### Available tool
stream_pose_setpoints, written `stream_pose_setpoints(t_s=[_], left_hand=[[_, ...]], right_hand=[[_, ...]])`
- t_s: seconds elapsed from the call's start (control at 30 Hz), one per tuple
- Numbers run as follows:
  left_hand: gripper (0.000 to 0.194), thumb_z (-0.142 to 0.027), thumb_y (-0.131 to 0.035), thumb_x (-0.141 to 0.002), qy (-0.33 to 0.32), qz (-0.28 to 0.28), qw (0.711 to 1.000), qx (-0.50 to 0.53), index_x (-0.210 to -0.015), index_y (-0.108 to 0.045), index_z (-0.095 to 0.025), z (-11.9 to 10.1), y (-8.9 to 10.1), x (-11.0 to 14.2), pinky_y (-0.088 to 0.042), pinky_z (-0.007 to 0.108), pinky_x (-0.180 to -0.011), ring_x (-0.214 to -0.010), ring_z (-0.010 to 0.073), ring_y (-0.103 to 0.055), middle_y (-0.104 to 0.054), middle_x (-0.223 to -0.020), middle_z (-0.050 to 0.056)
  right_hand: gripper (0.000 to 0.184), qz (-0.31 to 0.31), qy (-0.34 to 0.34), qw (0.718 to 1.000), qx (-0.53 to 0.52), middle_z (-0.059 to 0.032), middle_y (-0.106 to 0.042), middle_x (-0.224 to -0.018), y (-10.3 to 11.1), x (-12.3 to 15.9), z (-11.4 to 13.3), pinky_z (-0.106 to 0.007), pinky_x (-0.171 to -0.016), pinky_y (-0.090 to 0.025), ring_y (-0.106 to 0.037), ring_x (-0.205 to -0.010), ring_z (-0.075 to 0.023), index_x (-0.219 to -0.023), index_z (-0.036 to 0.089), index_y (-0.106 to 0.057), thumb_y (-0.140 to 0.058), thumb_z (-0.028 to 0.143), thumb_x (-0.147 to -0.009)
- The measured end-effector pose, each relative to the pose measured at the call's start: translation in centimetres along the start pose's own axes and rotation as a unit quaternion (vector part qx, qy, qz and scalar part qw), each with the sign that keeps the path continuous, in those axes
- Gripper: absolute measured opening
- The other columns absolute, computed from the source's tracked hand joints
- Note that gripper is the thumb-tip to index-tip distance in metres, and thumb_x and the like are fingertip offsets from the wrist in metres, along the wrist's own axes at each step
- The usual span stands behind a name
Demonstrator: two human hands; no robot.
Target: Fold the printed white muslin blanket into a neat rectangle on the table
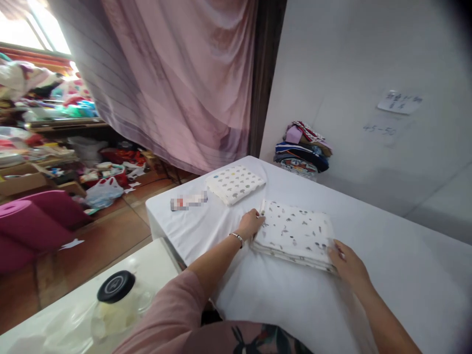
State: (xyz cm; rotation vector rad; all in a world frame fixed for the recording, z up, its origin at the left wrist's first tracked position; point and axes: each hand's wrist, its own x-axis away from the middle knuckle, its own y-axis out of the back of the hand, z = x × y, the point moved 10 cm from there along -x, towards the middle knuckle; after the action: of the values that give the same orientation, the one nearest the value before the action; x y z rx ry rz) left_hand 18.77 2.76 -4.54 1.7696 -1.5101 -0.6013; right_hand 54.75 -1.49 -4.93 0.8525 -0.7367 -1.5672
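Note:
In front of me on the white-covered table (398,250) lies a folded white cloth (295,231) with small dark leaf and dot prints, layered into a flat rectangle. My left hand (250,223) grips its left edge, fingers closed over the corner, a bracelet on the wrist. At the right edge, my right hand (346,260) is closed on the near corner, its fingertips partly hidden. Beyond my left hand rests a second folded white cloth (236,184) with grey prints, touched by neither hand.
A small blurred packet (189,201) lies near the table's left edge. Lower left, a jar with a black lid (116,286) stands on a white surface. Folded fabrics (302,150) are stacked by the wall. A pink curtain (184,73) hangs behind; pink rolls (40,221) lie left.

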Motion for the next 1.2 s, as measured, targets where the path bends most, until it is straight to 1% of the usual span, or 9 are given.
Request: stream_pose_setpoints(t_s=[0.1,0.27,0.4,0.53,0.63,0.8,0.93,1.03,1.2], left_hand=[[0.022,-0.039,-0.052,-0.078,-0.005,-0.007,1.000,0.005,-0.087,-0.056,-0.019,0.0,0.2,-0.2,-0.041,0.026,-0.068,-0.084,0.0203,-0.061,-0.067,-0.090,0.007],[0.019,-0.038,-0.052,-0.078,-0.009,-0.004,1.000,0.020,-0.078,-0.055,-0.019,-0.4,0.4,0.3,-0.041,0.025,-0.065,-0.078,0.0183,-0.060,-0.067,-0.081,0.005],[0.018,-0.038,-0.056,-0.075,-0.027,0.037,0.998,0.036,-0.073,-0.055,-0.019,-1.8,-1.8,2.6,-0.040,0.022,-0.059,-0.070,0.0151,-0.059,-0.065,-0.073,0.002],[0.023,-0.043,-0.058,-0.073,-0.108,0.101,0.988,0.034,-0.070,-0.056,-0.020,-5.0,-5.7,6.1,-0.039,0.022,-0.058,-0.069,0.0147,-0.058,-0.064,-0.070,0.000],[0.023,-0.043,-0.058,-0.073,-0.137,0.114,0.983,0.035,-0.070,-0.057,-0.020,-6.1,-6.8,7.4,-0.039,0.022,-0.057,-0.067,0.0150,-0.058,-0.064,-0.070,0.000],[0.024,-0.043,-0.057,-0.075,-0.090,0.132,0.984,0.074,-0.075,-0.060,-0.020,-4.3,-5.6,5.3,-0.041,0.022,-0.057,-0.066,0.0148,-0.060,-0.065,-0.069,0.000],[0.024,-0.030,-0.052,-0.081,-0.081,0.035,0.995,0.044,-0.100,-0.060,-0.020,-3.3,-2.4,2.0,-0.044,0.024,-0.075,-0.087,0.0165,-0.061,-0.066,-0.101,0.004],[0.037,-0.020,-0.046,-0.083,-0.118,0.034,0.992,0.039,-0.119,-0.053,-0.020,-4.0,-2.2,0.5,-0.042,0.024,-0.088,-0.101,0.0157,-0.058,-0.058,-0.122,0.005],[0.045,-0.015,-0.041,-0.084,-0.163,0.066,0.984,0.038,-0.127,-0.050,-0.023,-5.4,-3.5,-0.8,-0.038,0.025,-0.097,-0.111,0.0163,-0.053,-0.055,-0.128,0.002]], right_hand=[[0.063,0.029,-0.071,0.997,-0.018,-0.0146,-0.057,-0.121,-0.4,0.0,-1.7,-0.042,-0.089,-0.043,-0.055,-0.106,-0.0292,-0.126,0.015,-0.049,-0.047,0.052,-0.075],[0.068,0.030,-0.083,0.988,-0.124,-0.0115,-0.061,-0.115,-0.2,-0.5,-1.7,-0.038,-0.084,-0.045,-0.058,-0.101,-0.0273,-0.129,0.018,-0.047,-0.060,0.043,-0.067],[0.077,0.022,-0.118,0.967,-0.226,-0.0098,-0.064,-0.098,2.5,-2.0,-5.2,-0.034,-0.070,-0.048,-0.063,-0.080,-0.0233,-0.134,0.017,-0.040,-0.062,0.039,-0.064],[0.072,-0.033,-0.150,0.980,-0.129,-0.0143,-0.063,-0.101,6.2,-3.2,-9.8,-0.037,-0.072,-0.047,-0.062,-0.082,-0.0260,-0.131,0.012,-0.045,-0.061,0.036,-0.065],[0.059,-0.041,-0.140,0.989,0.002,-0.0191,-0.060,-0.107,7.2,-2.7,-10.6,-0.040,-0.084,-0.042,-0.058,-0.098,-0.0298,-0.123,0.006,-0.053,-0.053,0.036,-0.072],[0.043,-0.128,0.005,0.992,0.003,-0.0128,-0.058,-0.116,7.4,1.4,-4.0,-0.040,-0.093,-0.041,-0.053,-0.107,-0.0255,-0.110,0.014,-0.060,-0.043,0.037,-0.078],[0.034,-0.059,0.119,0.988,-0.081,-0.0090,-0.062,-0.111,3.8,6.0,4.1,-0.037,-0.087,-0.047,-0.056,-0.104,-0.0219,-0.104,0.019,-0.063,-0.045,0.039,-0.084],[0.028,-0.006,0.228,0.972,-0.055,-0.0087,-0.064,-0.107,1.1,9.2,9.7,-0.040,-0.090,-0.046,-0.056,-0.102,-0.0218,-0.105,0.019,-0.064,-0.047,0.034,-0.087],[0.028,-0.019,0.300,0.954,-0.004,-0.0095,-0.063,-0.105,0.3,11.6,13.1,-0.039,-0.085,-0.049,-0.058,-0.098,-0.0218,-0.110,0.020,-0.061,-0.046,0.030,-0.088]])
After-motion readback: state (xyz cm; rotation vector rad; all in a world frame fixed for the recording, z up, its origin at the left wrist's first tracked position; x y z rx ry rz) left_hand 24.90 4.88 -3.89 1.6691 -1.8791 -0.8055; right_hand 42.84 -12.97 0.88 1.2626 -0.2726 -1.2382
